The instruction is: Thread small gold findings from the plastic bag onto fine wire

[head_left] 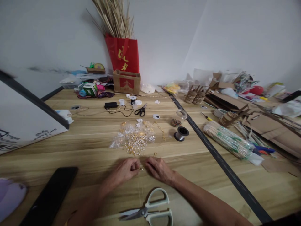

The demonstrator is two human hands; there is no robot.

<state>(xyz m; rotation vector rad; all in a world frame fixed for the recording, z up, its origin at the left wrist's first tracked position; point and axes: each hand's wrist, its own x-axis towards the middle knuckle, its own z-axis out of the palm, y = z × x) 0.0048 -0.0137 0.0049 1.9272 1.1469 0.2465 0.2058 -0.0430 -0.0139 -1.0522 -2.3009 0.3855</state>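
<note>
My left hand is closed, thumb and fingers pinched together. Beside its fingertips is a small gold-coloured piece, too small to make out clearly. My right hand lies just across from it, low over the table, with fingers curled down and their tips partly hidden. A fine clear thread runs from between the hands toward the grey-handled scissors, which lie with blades slightly apart. Beyond the hands is a heap of gold and silver jewellery findings in and around clear bags. A tiny gold ring lies near my right hand.
A wire spool, a cup of beads, a gold chain and black scissors lie beyond. A phone and a white box are at left, bagged sticks at right.
</note>
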